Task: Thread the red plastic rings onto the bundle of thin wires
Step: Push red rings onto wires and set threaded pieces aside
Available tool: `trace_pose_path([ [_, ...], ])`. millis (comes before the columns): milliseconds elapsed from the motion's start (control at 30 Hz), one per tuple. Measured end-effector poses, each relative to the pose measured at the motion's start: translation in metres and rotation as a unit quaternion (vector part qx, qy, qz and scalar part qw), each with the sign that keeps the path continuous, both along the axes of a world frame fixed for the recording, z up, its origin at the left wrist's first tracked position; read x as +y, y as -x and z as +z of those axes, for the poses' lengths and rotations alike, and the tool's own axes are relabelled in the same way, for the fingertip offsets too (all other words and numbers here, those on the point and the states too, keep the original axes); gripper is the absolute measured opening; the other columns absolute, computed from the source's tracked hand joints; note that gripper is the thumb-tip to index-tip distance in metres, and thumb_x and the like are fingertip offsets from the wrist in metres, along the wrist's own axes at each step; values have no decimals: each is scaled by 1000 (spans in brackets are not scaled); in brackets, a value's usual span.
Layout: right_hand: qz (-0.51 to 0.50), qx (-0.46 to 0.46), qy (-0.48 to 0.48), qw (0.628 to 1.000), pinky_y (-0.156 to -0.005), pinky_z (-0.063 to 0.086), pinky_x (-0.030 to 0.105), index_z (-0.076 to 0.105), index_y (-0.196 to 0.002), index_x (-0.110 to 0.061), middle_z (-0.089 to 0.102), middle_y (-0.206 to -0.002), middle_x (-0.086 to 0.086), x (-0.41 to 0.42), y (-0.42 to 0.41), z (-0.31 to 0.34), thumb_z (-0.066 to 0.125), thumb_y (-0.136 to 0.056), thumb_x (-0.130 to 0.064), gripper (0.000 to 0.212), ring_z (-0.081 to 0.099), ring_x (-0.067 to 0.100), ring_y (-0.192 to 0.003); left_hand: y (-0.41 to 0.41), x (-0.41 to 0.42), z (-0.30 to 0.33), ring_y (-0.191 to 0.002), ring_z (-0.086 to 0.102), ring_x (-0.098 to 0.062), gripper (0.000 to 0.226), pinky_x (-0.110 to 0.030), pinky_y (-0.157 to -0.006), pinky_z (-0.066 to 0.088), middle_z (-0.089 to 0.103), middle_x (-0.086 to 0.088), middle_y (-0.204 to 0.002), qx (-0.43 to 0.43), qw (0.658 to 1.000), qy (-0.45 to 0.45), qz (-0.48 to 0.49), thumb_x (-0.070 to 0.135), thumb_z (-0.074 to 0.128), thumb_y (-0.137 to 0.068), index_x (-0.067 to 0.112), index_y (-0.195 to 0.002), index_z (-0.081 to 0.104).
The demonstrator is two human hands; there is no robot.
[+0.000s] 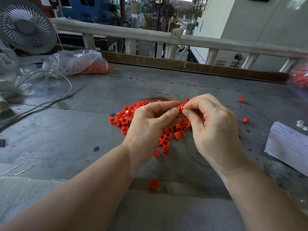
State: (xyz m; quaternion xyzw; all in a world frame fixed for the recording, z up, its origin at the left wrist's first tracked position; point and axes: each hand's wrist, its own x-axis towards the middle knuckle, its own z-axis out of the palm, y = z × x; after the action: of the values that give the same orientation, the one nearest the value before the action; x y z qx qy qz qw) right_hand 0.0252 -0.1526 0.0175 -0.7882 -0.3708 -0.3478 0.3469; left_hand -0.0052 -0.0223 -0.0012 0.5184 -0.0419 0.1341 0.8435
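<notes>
Fingertips of left hand [150, 120] and right hand [215, 124] pinch one small red plastic ring [180, 108] together, bundle of thin brown wires [160, 97] just behind.

A small red plastic ring [180, 107] sits at the near end of a bundle of thin brownish wires [162, 97], whose strands fan out away from it toward the left. More red rings lie in a loose pile [124, 120] on the worktop just below, with a few strays [154, 185] lying apart.
</notes>
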Motion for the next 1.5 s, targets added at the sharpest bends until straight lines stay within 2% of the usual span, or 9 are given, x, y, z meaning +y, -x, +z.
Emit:
trace_pose_path([
  [133,-6,2,10,1000,-67,47,32,65,-77,1,62,-77,9,0,0,1,64,-82,1,6,59,22,-71,1,-1,1,-83,70,-17,16,-21,-73,54,74,-7,-85,1,1000,-13,20,11,66,-69,15,-82,75],
  [300,-5,7,18,1000,-66,45,28,65,-76,0,61,-76,8,0,1,2,64,-81,1,4,58,20,-70,3,0,5,-80,71,-16,18,-22,-74,56,74,-5,-81,-6,996,-76,47,-4,61,-82,9,-87,70],
  [433,-1,10,23,1000,-66,43,23,64,-76,0,60,-76,6,0,1,3,66,-79,3,5,56,17,-70,5,0,8,-76,71,-13,17,-18,-70,54,73,-3,-79,-12,992,-112,60,-5,61,-82,7,-89,70],
  [667,0,13,11,1000,-65,45,28,65,-75,1,60,-75,7,1,2,3,66,-79,3,5,57,19,-69,5,0,9,-78,71,-15,16,-20,-72,55,73,-6,-83,-9,990,-123,65,-5,61,-82,4,-92,69],
  [967,-3,8,-22,1000,-63,50,40,66,-75,3,60,-75,12,5,5,0,64,-81,3,6,59,25,-69,3,0,8,-81,70,-18,15,-23,-76,56,73,-10,-84,22,999,-19,14,0,61,-77,5,-89,69],
  [1033,2,19,-31,999,-66,51,38,67,-78,3,61,-77,11,5,5,0,64,-83,1,6,60,24,-71,2,-1,8,-77,70,-14,20,-19,-72,56,73,-8,-81,30,999,22,-5,5,62,-72,3,-91,68],
  [1133,7,31,-35,999,-70,49,29,68,-80,2,63,-80,9,5,4,0,64,-84,0,6,60,19,-74,1,-2,7,-72,69,-10,14,-16,-68,55,72,-6,-77,53,996,72,-25,0,56,-81,1,-91,66],
  [1300,14,60,-43,997,-71,46,16,69,-82,0,63,-81,5,4,2,-2,64,-84,-1,6,57,10,-75,2,-2,8,-69,69,-10,14,-16,-66,55,72,-6,-75,71,993,88,-29,-2,52,-86,-1,-92,65],
  [1500,7,76,-67,995,-69,45,13,69,-81,-3,62,-79,1,5,0,-3,64,-83,-5,6,57,8,-76,1,-3,8,-67,69,-10,13,-16,-64,55,72,-6,-74,76,992,96,-20,-3,53,-85,0,-89,66],
])
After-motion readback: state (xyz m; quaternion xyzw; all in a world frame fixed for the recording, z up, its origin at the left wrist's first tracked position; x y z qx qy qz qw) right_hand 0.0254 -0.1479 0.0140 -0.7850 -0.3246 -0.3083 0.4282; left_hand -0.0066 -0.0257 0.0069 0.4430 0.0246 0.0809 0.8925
